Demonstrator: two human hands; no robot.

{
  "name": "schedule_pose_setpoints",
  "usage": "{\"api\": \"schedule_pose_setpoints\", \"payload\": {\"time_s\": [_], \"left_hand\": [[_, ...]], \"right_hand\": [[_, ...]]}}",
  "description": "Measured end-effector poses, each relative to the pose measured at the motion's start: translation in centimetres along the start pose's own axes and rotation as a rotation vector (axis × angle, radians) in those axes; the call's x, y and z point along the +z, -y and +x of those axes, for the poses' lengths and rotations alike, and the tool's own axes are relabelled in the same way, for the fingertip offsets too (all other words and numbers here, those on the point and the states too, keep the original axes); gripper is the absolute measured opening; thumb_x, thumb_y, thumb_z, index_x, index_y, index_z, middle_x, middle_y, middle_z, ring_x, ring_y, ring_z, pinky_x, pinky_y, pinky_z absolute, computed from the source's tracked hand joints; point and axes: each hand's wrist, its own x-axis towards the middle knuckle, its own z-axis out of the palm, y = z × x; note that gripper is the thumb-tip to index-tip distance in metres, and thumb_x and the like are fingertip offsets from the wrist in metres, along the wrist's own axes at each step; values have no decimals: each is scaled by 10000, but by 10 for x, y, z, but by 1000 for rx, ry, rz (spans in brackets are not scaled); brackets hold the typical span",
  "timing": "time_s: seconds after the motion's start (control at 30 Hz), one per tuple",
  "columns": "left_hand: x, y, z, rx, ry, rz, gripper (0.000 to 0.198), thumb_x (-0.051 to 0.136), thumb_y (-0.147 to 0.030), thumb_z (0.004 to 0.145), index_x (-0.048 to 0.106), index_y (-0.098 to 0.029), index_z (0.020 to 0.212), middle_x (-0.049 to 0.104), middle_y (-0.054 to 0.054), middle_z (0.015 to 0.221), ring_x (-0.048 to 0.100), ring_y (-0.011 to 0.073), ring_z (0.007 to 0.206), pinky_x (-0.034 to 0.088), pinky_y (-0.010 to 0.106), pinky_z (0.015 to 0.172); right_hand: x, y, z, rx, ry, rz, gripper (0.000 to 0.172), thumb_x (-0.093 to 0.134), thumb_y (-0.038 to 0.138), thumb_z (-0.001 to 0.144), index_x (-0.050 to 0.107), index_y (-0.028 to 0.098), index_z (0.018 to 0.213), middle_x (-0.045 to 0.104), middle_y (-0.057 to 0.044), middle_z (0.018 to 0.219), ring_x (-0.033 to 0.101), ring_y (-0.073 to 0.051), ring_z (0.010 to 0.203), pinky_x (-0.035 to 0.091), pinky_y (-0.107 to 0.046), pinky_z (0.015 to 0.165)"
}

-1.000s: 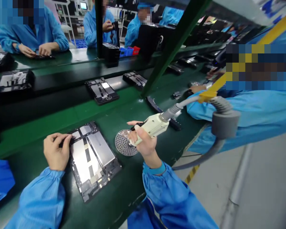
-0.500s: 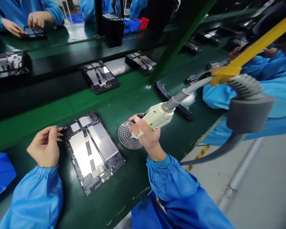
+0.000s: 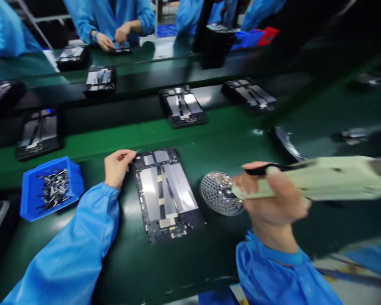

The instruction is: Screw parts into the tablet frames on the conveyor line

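A tablet housing (image 3: 173,199) with its inside facing up lies on the green bench, showing silvery plates and dark flat cables. My left hand (image 3: 117,167) pinches its upper left corner between thumb and fingers. My right hand (image 3: 277,203) is wrapped round a pale green electric screwdriver (image 3: 333,178) with a black lever. The front end of the screwdriver points at a round screw plate (image 3: 222,192), full of small holes, to the right of the tablet. My fingers hide its tip.
On the left stands a blue bin (image 3: 52,188) of small metal parts. Several other tablet housings line the belt (image 3: 114,137) behind, one of them (image 3: 184,106) straight ahead. A co-worker's hands (image 3: 114,38) work across the line. A dark curved strip (image 3: 287,144) lies at right.
The view has swung left, bringing the blue bin fully in. My left fingers have closed together at the tablet's corner. My right hand still holds the screwdriver by the screw plate.
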Motion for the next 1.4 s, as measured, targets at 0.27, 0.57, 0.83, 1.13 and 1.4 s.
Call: {"api": "schedule_pose_setpoints", "payload": {"time_s": [0.27,0.57,0.83,1.13,1.4], "left_hand": [[0,9,11,-3,69,151,114,802,-251,734,738,-164,698,724,26,698,612,152,653,473,274,680],[0,14,17,89,202,298,92,768,-220,812,748,-176,734,724,10,720,575,138,629,436,269,677],[3,22,16,26,260,202,131,724,-251,848,736,-174,742,651,-9,606,556,133,538,454,255,589],[4,17,16,1,293,210,128,661,-158,847,717,-172,733,642,-6,594,576,139,519,493,251,609],[4,21,19,-27,315,218,126,635,-163,862,727,-169,777,692,17,675,624,164,588,518,259,653]], "right_hand": [[55,28,0,52,267,73,284,807,527,746,810,243,758,424,47,404,408,-136,372,367,-327,416],[159,-7,8,80,388,135,358,847,548,731,734,209,704,441,73,402,451,-118,359,442,-311,419],[223,-72,16,96,410,113,352,809,531,767,667,219,687,458,77,423,486,-116,387,501,-290,452],[224,-86,12,72,436,116,393,789,533,801,596,242,622,444,78,426,501,-121,404,544,-308,513],[227,-92,5,93,436,87,385,836,489,770,604,240,590,478,73,419,480,-113,372,448,-289,433]]}}
